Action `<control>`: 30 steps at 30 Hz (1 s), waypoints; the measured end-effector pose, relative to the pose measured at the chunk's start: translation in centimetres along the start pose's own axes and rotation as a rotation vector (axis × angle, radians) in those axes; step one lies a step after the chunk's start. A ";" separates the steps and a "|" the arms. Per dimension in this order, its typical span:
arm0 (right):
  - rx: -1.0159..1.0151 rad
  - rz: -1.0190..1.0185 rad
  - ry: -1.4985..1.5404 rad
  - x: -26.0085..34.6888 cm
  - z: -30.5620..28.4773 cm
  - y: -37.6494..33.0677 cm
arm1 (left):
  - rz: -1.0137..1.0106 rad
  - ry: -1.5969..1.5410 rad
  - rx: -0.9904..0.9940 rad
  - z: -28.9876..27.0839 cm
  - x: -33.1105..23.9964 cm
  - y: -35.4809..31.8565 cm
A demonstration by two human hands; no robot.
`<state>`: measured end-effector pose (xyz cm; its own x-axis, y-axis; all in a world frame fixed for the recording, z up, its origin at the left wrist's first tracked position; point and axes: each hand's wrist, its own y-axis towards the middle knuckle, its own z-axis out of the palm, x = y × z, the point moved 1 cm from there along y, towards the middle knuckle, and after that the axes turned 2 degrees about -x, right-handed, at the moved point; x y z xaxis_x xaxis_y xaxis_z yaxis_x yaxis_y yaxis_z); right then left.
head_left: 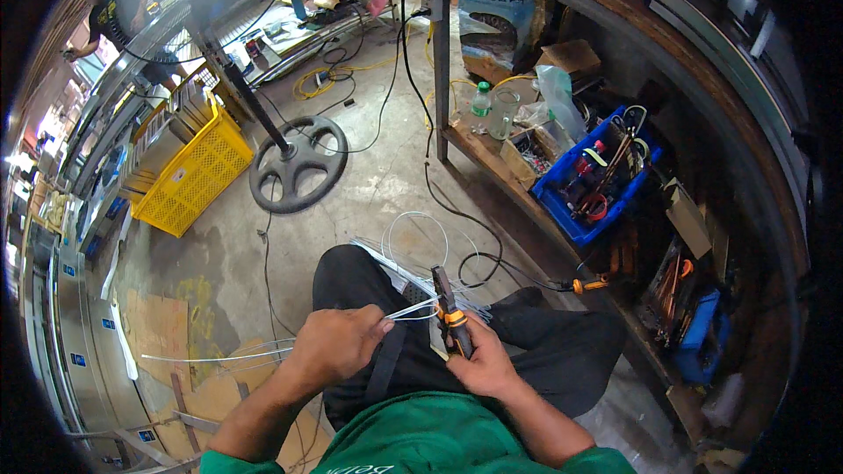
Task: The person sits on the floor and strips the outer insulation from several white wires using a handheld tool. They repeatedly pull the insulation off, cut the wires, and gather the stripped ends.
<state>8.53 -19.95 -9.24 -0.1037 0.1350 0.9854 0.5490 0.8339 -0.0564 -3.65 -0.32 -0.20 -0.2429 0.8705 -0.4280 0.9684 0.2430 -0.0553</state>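
Closed around several thin, pale wires [408, 310], my left hand [338, 344] sits over my left thigh. Their loose ends trail out to the left past my wrist. My right hand [486, 358] grips a pair of pliers [452, 316] with black and orange handles, jaws pointing up and away from me. The pliers' head is beside the wires, close to where they bend; whether the jaws touch a wire I cannot tell. Beyond, a bundle of similar wires [373, 252] lies between my legs, with a wire loop [420, 214] standing out toward the floor.
A black fan base [299, 164] with its pole stands ahead, beside a yellow crate [198, 180] of flat panels. On the right, a low shelf holds a blue bin [562, 213] of tools and a green-capped bottle [481, 104]. Black cable [439, 202] crosses the floor. A person [123, 13] stands far left.
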 end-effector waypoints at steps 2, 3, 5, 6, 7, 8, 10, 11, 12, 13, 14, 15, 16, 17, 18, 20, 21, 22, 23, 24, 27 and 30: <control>-0.012 -0.016 -0.061 0.4 0.0 0.1 | 0.003 -0.007 0.000 0.1 0.0 -0.1; -0.023 -0.027 -0.056 0.4 0.1 0.1 | -0.003 -0.005 -0.002 0.1 0.0 -0.2; -0.043 -0.047 -0.043 0.5 0.5 0.2 | -0.013 -0.015 -0.001 0.2 0.2 -0.4; -0.044 -0.002 0.026 0.2 0.6 0.1 | -0.018 -0.026 0.001 0.4 0.3 -0.4; -0.044 0.041 0.097 -0.2 0.8 -0.1 | -0.024 -0.035 0.003 0.4 0.3 -0.5; -0.043 0.084 0.168 -0.6 1.0 -0.2 | -0.037 -0.036 0.002 0.4 0.3 -0.6; -0.085 0.072 0.084 -0.3 1.2 0.0 | -0.058 -0.045 0.000 0.7 0.4 -0.6; -0.088 0.082 0.022 0.2 1.1 0.0 | -0.047 -0.047 -0.007 0.8 0.5 -0.7; -0.096 0.094 -0.042 0.5 0.9 0.1 | -0.030 -0.050 -0.013 0.9 0.6 -0.6; -0.128 0.043 -0.055 0.4 0.9 0.2 | -0.013 -0.054 -0.019 1.0 0.6 -0.6; -0.161 -0.008 -0.069 0.1 1.1 0.2 | -0.023 -0.054 -0.005 1.2 0.7 -0.6; -0.194 -0.059 -0.081 -0.1 1.2 0.3 | -0.034 -0.052 0.010 1.2 0.8 -0.6; -0.196 -0.061 -0.108 -0.6 1.2 0.3 | -0.044 -0.051 0.025 1.3 0.8 -0.6; -0.199 -0.063 -0.135 -1.1 1.3 0.3 | -0.061 -0.050 0.036 1.4 0.8 -0.7; -0.202 -0.065 -0.162 -1.3 1.3 0.4 | -0.079 -0.049 0.046 1.6 0.9 -0.8; -0.216 -0.065 -0.208 -1.2 1.5 0.7 | -0.100 -0.049 0.053 1.9 1.2 -0.9; -0.223 -0.064 -0.231 -1.1 1.6 0.7 | -0.103 -0.051 0.050 2.1 1.3 -1.0; -0.255 -0.108 -0.249 -1.4 1.8 0.7 | -0.106 -0.053 0.046 2.2 1.5 -1.0; -0.287 -0.152 -0.267 -2.2 2.1 0.8 | -0.125 -0.124 0.053 2.5 1.7 -1.1; -0.315 -0.197 -0.283 -2.3 2.3 1.0 | -0.147 -0.194 0.058 2.9 2.1 -1.3; -0.261 -0.077 -0.205 -1.5 2.6 0.6 | -0.172 -0.287 0.063 3.2 2.7 -1.6; -0.064 0.165 0.078 -1.3 1.9 0.5 | -0.161 -0.242 0.067 2.4 2.4 -1.3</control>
<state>7.34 -18.72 -10.83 0.0551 0.2231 0.9732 0.6052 0.7678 -0.2103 -5.34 0.46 -3.37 -0.3809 0.6935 -0.6115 0.9220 0.3341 -0.1955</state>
